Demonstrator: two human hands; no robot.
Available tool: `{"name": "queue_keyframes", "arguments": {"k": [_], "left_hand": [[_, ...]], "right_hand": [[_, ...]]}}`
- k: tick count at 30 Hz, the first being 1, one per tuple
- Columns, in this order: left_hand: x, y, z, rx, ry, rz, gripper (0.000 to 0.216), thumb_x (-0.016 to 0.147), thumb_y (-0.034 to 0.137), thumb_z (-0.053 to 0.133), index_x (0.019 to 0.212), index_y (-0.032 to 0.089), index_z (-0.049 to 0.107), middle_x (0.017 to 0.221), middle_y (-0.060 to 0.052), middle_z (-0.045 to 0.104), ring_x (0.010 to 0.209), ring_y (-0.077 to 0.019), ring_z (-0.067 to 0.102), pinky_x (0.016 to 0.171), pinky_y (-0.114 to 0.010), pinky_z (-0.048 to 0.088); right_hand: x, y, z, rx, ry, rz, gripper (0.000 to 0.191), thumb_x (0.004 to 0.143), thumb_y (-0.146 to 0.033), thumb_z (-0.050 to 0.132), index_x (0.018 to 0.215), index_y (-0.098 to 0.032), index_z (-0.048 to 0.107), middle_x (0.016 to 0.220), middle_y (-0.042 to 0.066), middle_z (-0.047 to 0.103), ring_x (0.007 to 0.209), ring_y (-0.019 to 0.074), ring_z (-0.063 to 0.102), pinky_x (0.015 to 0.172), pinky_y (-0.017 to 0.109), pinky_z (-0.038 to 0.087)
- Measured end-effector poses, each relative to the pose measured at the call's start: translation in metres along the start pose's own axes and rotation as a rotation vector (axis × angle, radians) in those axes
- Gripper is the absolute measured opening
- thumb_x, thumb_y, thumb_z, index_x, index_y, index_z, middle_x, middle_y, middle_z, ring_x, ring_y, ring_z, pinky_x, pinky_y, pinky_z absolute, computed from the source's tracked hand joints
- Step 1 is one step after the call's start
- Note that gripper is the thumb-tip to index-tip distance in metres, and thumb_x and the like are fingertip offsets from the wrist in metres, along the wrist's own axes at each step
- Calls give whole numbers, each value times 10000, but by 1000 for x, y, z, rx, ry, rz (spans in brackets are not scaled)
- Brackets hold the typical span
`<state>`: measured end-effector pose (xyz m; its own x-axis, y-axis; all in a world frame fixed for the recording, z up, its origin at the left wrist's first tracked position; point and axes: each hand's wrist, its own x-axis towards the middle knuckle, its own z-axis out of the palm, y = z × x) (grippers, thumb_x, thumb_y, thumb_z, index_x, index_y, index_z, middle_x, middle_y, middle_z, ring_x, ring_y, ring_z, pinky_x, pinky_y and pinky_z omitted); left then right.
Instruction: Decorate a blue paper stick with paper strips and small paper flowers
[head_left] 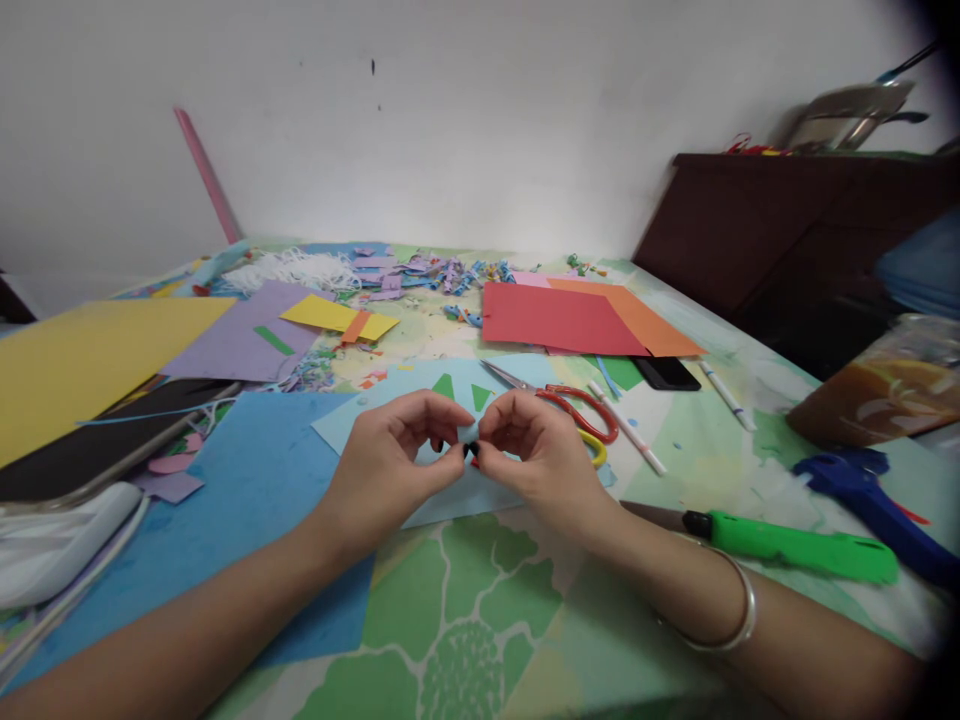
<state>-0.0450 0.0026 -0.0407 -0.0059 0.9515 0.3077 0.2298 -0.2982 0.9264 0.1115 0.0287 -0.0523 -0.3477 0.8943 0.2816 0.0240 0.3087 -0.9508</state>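
Note:
Between the fingertips of both hands is a small light blue paper piece (468, 433). My left hand (405, 450) pinches it from the left, and my right hand (536, 450) pinches it from the right, thumbs almost touching. Beneath the hands lies a light blue sheet (420, 375) with small green paper triangles (444, 387) on it. Just past my right hand are scissors with red handles (581, 408) and a yellow handle loop (596, 448) partly hidden by that hand. A bit of red shows by the fingertips; I cannot make out what it is.
A green-handled knife (802, 546) lies beside my right forearm, near a blue-handled tool (881, 500). Markers (628, 428), a phone (667, 374) and red paper (562, 320) are at right. Blue (277, 480), purple (247, 335) and yellow sheets (90, 360) spread left. Paper scraps line the back.

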Motion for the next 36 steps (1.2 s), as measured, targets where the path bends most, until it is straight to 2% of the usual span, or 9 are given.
{"name": "queue_keyframes", "arguments": {"k": [7,14,19,22,24,27,30,33,36], "left_hand": [[1,3,0,-12,-15,-56,165,649,117,628,802,174,653,717,9,634,676,-124,609,662,-252,520],[0,-3,-2,-253,-7,-112,462,662,144,664,1099,185,521,818,3,647,745,-143,650,708,-275,525],[3,0,-1,-171,-86,-193,173,661,244,747,731,187,600,663,12,663,648,-154,652,640,-270,523],[5,4,-3,-93,-101,-205,161,706,300,728,647,195,621,607,0,681,628,-170,665,630,-282,526],[6,4,-6,-74,-78,-210,156,720,302,724,650,197,633,632,-10,705,666,-187,691,638,-288,532],[8,-2,-10,-146,-15,-243,182,719,289,740,645,195,604,698,-22,732,780,-220,725,669,-293,548],[9,-8,-13,-250,11,-276,208,696,289,774,660,187,595,722,-27,739,853,-242,728,690,-295,563],[10,-10,-14,-306,8,-319,207,675,293,797,697,176,627,746,-40,748,841,-237,730,673,-280,567],[10,-9,-13,-349,31,-364,189,671,273,802,745,168,663,763,-44,754,805,-217,733,648,-256,560]], "right_hand": [[1,-1,0,7,24,42,119,643,-105,567,724,-184,530,717,-15,566,643,107,532,598,261,441],[4,-2,-4,85,47,63,113,664,-132,602,713,-191,520,722,-11,591,629,105,558,586,255,459],[2,0,-2,139,11,52,138,689,-153,637,721,-196,510,725,-9,606,632,110,602,619,268,494],[3,1,-4,118,-20,31,142,699,-145,608,746,-204,488,753,-7,604,655,123,616,628,280,503],[7,-2,-12,-32,-5,-3,139,694,-118,575,760,-208,492,762,-4,604,662,131,606,621,282,488],[17,-11,-36,-540,28,-21,176,663,-55,540,755,-205,532,754,12,623,691,158,589,632,295,442],[26,-17,-62,-1048,19,134,150,659,-84,602,756,-191,564,808,75,647,741,216,576,587,303,377],[30,-14,-77,-1209,-59,347,208,636,-205,708,794,-180,575,843,111,642,750,244,570,517,285,330],[33,-7,-81,-1221,-76,408,325,599,-275,755,858,-177,585,845,110,637,751,245,572,486,268,315]]}}
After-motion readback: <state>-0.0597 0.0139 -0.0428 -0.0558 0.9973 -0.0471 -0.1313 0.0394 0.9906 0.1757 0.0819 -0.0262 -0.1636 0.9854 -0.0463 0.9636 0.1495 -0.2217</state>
